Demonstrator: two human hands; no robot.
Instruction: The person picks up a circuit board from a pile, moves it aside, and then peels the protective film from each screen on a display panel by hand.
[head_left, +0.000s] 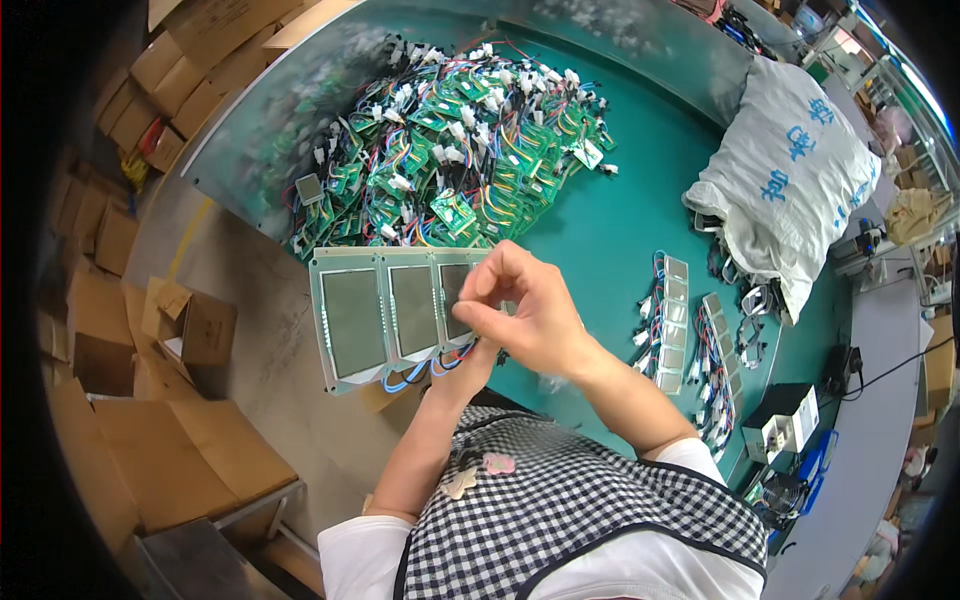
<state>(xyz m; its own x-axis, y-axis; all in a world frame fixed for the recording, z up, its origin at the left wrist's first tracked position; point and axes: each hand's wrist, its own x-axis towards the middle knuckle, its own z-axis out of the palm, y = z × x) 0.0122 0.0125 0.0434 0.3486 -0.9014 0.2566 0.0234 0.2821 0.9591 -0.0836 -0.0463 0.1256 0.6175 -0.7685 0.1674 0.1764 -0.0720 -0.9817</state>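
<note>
Though I can't tell how the left hand (482, 360) grips, the right hand (532, 312) pinches fingertips together by the panel (413, 310), likely light, stiff, fragile, best held edgewise.

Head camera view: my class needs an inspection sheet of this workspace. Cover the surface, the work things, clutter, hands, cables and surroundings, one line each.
Surface: green bench top, bare in its middle.
Work things: strip of grey display panels, three panels visible, right end partly covered.
Clutter: heap of green circuit boards; white sack; two more panel strips lying at right.
Hands: right hand over the strip's right end, thumb and index finger close together; left hand mostly hidden, grip unclear.
Cables: blue wires below the strip; coloured wires through the heap; black cable at far right.
Surroundings: cardboard boxes at left.
</note>
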